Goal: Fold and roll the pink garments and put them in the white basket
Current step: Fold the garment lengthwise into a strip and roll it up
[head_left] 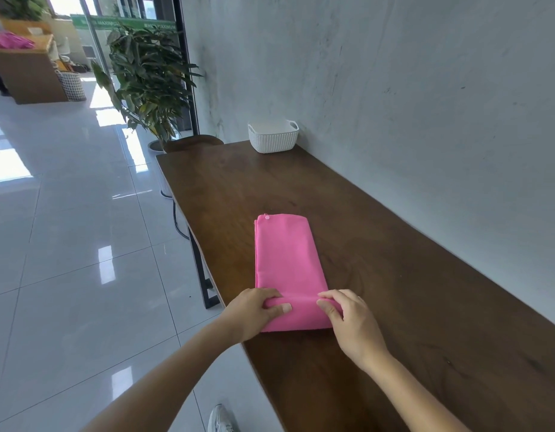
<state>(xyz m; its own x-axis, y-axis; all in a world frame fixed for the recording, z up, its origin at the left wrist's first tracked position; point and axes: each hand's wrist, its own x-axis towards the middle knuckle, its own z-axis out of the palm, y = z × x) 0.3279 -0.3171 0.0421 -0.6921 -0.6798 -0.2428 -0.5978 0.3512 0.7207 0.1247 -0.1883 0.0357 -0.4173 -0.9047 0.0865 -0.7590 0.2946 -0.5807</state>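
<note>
Folded pink fabric garment [287, 263], a long narrow strip lying flat on the dark brown wooden table [394, 275], near the table's left edge; its far end bears a small white button-like dot; its near end is turned up into a low roll. Left hand [254, 310], fingers curled over the left part of that roll, thumb laid along its near side, grasping the fabric; right hand [348, 319], fingers curled over the right part of the roll, likewise grasping the garment; both forearms bare. White woven-pattern plastic basket [273, 137] with handle cut-outs, at the far end of the table, beside the pale grey wall [410, 88], well apart from the garment; its contents cannot be seen. Beyond the table's far corner, a leafy green potted plant [145, 79]; glossy white floor tiles [67, 244] to the left; a white shoe [220, 419] at the lower edge; in the distant left, a wooden counter [23, 73] carrying a pink heap [11, 42], and a wire basket [72, 85] beside the counter.
</note>
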